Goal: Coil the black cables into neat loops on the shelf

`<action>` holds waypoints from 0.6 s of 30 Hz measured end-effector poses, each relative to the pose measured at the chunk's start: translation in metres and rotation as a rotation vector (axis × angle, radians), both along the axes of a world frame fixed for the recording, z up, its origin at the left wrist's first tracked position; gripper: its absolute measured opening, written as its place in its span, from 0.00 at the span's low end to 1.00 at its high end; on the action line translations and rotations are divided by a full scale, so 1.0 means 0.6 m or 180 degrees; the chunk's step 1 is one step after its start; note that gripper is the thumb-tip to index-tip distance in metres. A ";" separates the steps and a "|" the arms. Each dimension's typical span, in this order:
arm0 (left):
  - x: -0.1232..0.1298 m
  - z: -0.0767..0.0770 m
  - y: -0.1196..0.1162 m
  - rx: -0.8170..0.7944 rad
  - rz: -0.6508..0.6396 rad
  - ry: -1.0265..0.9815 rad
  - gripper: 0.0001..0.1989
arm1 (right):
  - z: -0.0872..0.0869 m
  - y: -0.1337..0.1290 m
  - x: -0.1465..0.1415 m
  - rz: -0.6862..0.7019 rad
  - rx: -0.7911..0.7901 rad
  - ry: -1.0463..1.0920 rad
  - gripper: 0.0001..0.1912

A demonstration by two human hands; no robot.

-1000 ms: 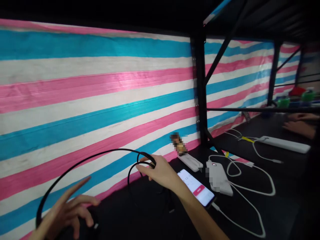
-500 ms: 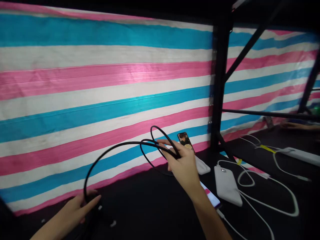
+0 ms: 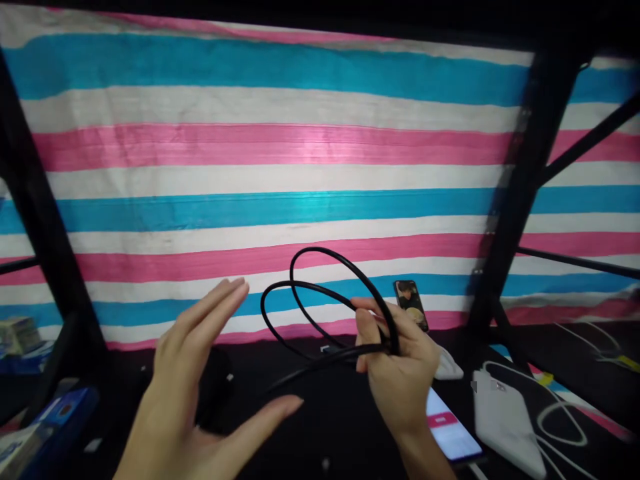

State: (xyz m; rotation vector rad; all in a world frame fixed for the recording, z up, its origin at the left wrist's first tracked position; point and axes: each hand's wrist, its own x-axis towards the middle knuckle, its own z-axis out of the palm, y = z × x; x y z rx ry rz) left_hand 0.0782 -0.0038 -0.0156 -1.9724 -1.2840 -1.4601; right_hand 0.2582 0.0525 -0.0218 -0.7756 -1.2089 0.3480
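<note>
Loops of a black cable (image 3: 345,257) are gathered in my right hand (image 3: 403,373), its fingers wrapped round them above the dark surface. The loops stick out to the left, and one strand trails down toward the middle. My left hand (image 3: 185,387) is to the left of the coil with thumb and fingers spread wide, holding nothing. Just right of my right wrist lies a phone with a lit screen (image 3: 450,423). Behind the right hand a second phone (image 3: 411,303) stands propped up, with a white base (image 3: 449,365) near it.
A white power bank (image 3: 507,420) with white cables (image 3: 560,407) lies on the right. Blue boxes (image 3: 60,417) are at the lower left. Black metal posts (image 3: 525,187) frame a striped sheet (image 3: 280,147) at the back. Small white bits (image 3: 93,445) dot the dark surface.
My left hand has let go of the cable, risen and spread its fingers. The right hand still grips the loops. The view has turned left, bringing the blue boxes into sight.
</note>
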 end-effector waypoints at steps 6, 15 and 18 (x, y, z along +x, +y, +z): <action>-0.018 -0.010 0.055 -0.0102 0.0030 -0.0322 0.42 | -0.011 -0.009 -0.005 0.0468 -0.0018 -0.0137 0.02; -0.022 -0.014 0.097 -0.1774 -0.1347 -0.1431 0.14 | -0.011 0.017 0.013 0.1473 -0.0775 -0.0995 0.08; -0.033 -0.028 0.119 -0.2473 -0.1187 -0.1789 0.24 | -0.022 0.060 0.013 0.1789 -0.1032 -0.1007 0.13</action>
